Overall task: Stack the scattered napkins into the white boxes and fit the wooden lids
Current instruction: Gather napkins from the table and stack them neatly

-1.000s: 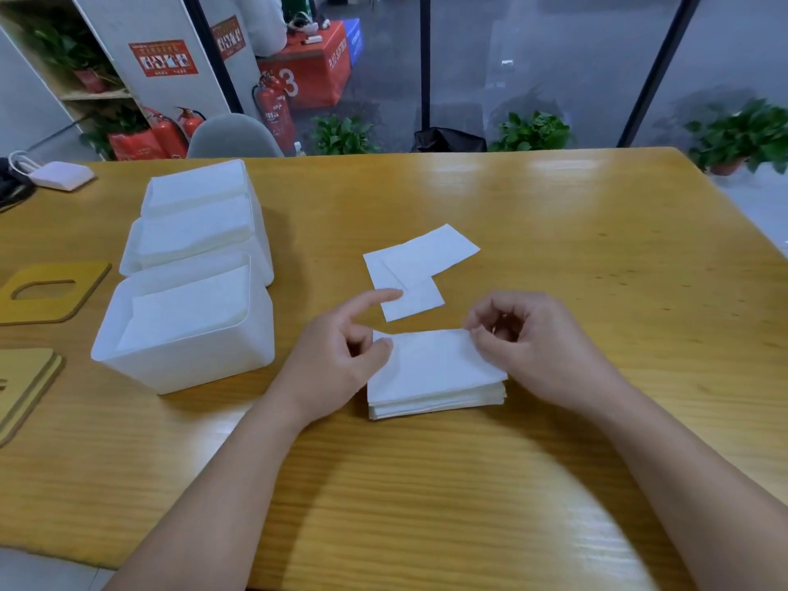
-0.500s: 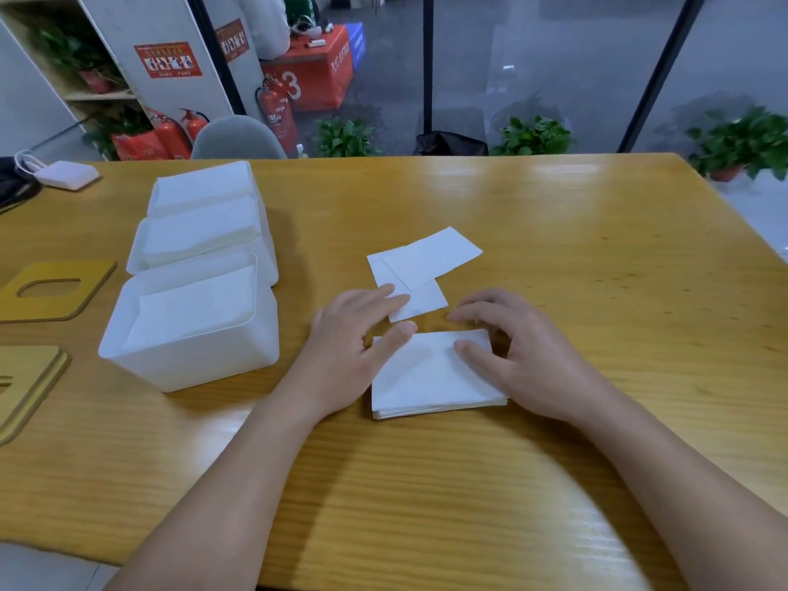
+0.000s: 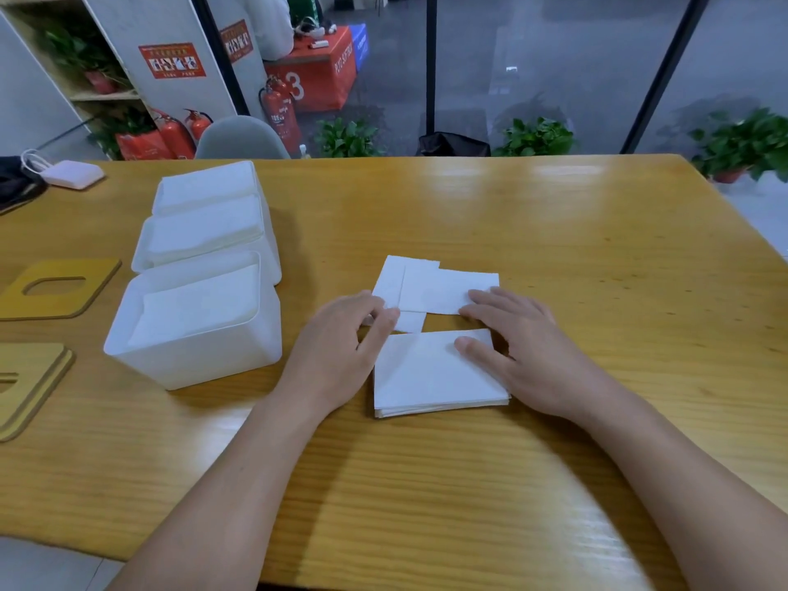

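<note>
Napkins are what I see first: a squared stack of napkins [image 3: 435, 373] lies on the wooden counter [image 3: 597, 258] right in front of me, and two loose napkins [image 3: 430, 287] overlap each other just beyond it. My left hand [image 3: 341, 347] rests at the stack's left edge, fingers lightly bent, with the fingertips reaching onto the near corner of the loose sheets; I cannot tell whether they pinch the paper or only touch it. My right hand [image 3: 524, 347] lies flat and spread, thumb pressing on the top of the stack and straight fingers touching the right end of the upper loose napkin.

To the left stand three white boxes in a row running away from me, touching one another: the nearest box [image 3: 192, 326], the middle box [image 3: 204, 236] and the far box [image 3: 209, 185], each holding napkins and none with a lid on. Further left, a wooden lid [image 3: 64, 287] with a rounded cut-out lies flat, and stacked wooden lids [image 3: 30, 381] lie at the counter's near left edge.
</note>
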A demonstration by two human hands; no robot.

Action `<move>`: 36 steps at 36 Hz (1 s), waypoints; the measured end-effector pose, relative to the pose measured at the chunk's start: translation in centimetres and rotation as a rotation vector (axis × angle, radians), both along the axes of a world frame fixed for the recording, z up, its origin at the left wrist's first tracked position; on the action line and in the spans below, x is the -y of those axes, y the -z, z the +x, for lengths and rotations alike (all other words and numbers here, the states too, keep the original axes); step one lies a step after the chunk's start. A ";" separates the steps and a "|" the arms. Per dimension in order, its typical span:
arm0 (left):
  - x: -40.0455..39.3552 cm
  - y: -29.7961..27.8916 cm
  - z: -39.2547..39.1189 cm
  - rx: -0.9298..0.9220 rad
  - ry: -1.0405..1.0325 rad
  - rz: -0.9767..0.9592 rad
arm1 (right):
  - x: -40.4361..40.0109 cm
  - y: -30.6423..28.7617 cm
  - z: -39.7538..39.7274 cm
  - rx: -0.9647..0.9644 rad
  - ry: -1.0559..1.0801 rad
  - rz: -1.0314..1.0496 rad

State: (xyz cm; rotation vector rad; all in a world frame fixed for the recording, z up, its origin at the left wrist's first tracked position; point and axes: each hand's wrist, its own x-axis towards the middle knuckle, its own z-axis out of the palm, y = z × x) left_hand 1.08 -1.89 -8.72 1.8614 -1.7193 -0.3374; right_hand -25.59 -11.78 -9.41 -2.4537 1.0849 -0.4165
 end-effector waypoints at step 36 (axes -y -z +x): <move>-0.4 -1.0 -1.8 -0.260 -0.020 -0.275 | -1.1 -1.6 0.5 0.503 -0.130 -0.263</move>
